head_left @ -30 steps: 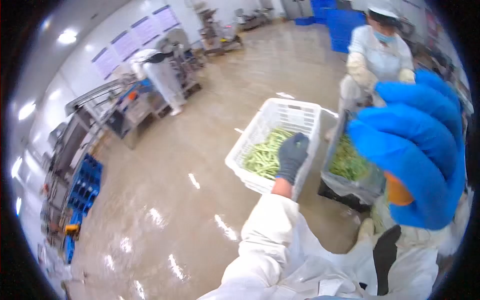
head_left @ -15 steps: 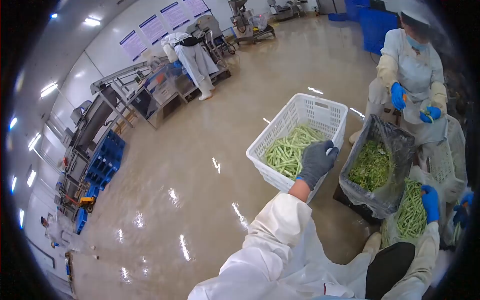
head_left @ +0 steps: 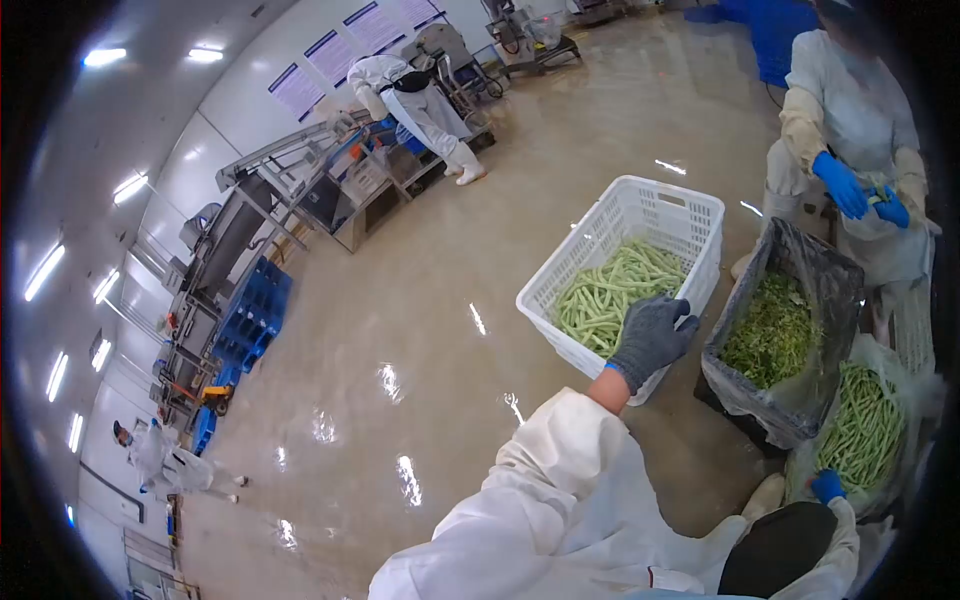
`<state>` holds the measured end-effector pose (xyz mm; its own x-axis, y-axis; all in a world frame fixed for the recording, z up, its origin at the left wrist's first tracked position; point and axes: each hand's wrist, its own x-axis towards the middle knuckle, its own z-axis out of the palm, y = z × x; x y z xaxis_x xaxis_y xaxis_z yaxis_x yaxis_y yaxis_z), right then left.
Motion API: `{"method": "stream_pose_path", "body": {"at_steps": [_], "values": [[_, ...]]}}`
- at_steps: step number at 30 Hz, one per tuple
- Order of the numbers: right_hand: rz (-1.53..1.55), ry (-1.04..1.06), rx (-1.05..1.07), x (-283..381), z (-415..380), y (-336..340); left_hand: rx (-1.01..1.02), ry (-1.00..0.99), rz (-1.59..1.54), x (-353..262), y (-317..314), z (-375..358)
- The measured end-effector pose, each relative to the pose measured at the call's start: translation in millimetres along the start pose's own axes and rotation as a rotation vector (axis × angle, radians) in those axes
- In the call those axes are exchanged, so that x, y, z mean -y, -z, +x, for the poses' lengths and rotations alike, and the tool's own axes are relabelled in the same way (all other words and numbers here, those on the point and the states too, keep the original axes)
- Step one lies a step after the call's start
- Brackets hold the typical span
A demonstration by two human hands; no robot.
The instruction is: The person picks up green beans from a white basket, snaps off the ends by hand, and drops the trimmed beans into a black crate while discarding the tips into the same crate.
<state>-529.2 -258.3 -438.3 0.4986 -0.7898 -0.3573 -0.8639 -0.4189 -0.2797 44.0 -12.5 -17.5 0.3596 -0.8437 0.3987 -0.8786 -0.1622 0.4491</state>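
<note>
My left hand, in a dark grey glove, is over the near right side of a white perforated crate. Its fingers are apart, with nothing seen between them. Green beans lie in the crate. At lower right, my right hand, in a blue glove, is beside a clear plastic bag of long green beans; its fingers are mostly hidden, so any grip cannot be made out. A dark crate lined with plastic holds green trimmings between the white crate and the bag.
A co-worker in white with blue gloves sits beyond the dark crate, hands close together. A dark oval object is at the bottom right. Farther off are a bending person, a conveyor, blue pallets and another person.
The view has shifted, moving the scene rightward. My right hand has moved down from the beans to the bag's near side. The co-worker's hands have come closer together. My left hand remains over the crate's side.
</note>
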Motion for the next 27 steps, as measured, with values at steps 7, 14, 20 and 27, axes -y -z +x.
{"method": "stream_pose_path", "body": {"at_steps": [7, 14, 20, 27], "values": [[0.118, -0.144, 0.043, 75.1, -28.7, 53.3, 0.090, 0.013, -0.116, 21.8, -17.2, -16.2], [0.119, -0.155, -0.148, 82.9, -45.0, 42.3, 0.293, 0.196, -0.218, 6.3, -8.3, -13.2], [0.763, -0.335, -0.473, 64.4, -43.0, 82.4, 0.428, 0.295, -0.197, -11.1, -7.9, -12.6], [0.346, -0.386, -0.213, 36.3, 39.6, 56.0, 0.461, 0.116, -0.081, -16.6, -13.9, -15.0]]}}
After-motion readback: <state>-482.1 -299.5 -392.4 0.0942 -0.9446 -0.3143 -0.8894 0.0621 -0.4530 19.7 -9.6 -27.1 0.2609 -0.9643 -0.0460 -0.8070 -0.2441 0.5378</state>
